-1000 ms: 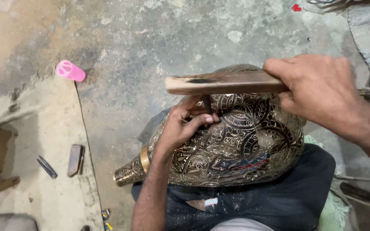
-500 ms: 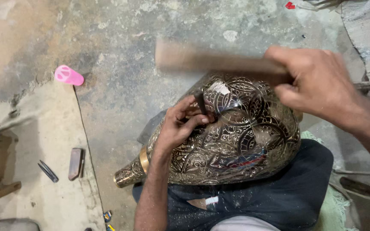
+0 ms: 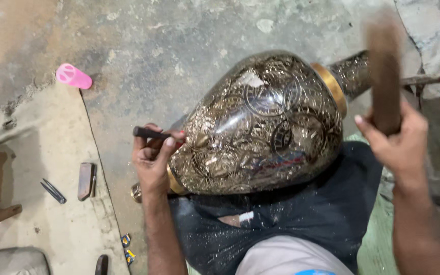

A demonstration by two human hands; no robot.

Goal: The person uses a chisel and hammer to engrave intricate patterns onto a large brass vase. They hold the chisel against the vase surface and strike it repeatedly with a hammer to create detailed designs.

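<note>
Head view, looking down from above. We see a large engraved metal vase [image 3: 266,127], dark with gold patterning, lying on its side across the person's lap on a dark cloth [image 3: 301,219]. Its long axis runs from lower left to upper right: the narrow foot end with a gold ring sits low by the left wrist, and the gold-banded neck [image 3: 332,86] points up and to the right.

The left hand [image 3: 151,158] is clenched around a thin dark chisel [image 3: 151,133]. The tool lies nearly level, its tip pointing right and meeting the vase wall near the foot end. This hand is touching the vase; it is the nearer of the two.

The right hand [image 3: 395,137] grips a dark wooden mallet [image 3: 383,71], held upright and blurred, raised to the right of the vase and well apart from the chisel. The chisel's butt lies down and far to the left of it.

On the concrete floor to the left lie a pink plastic cap [image 3: 73,76], a small flat dark block [image 3: 85,181] and a pair of thin metal tools [image 3: 53,191]. No container is in view; we cannot see inside the vase.
</note>
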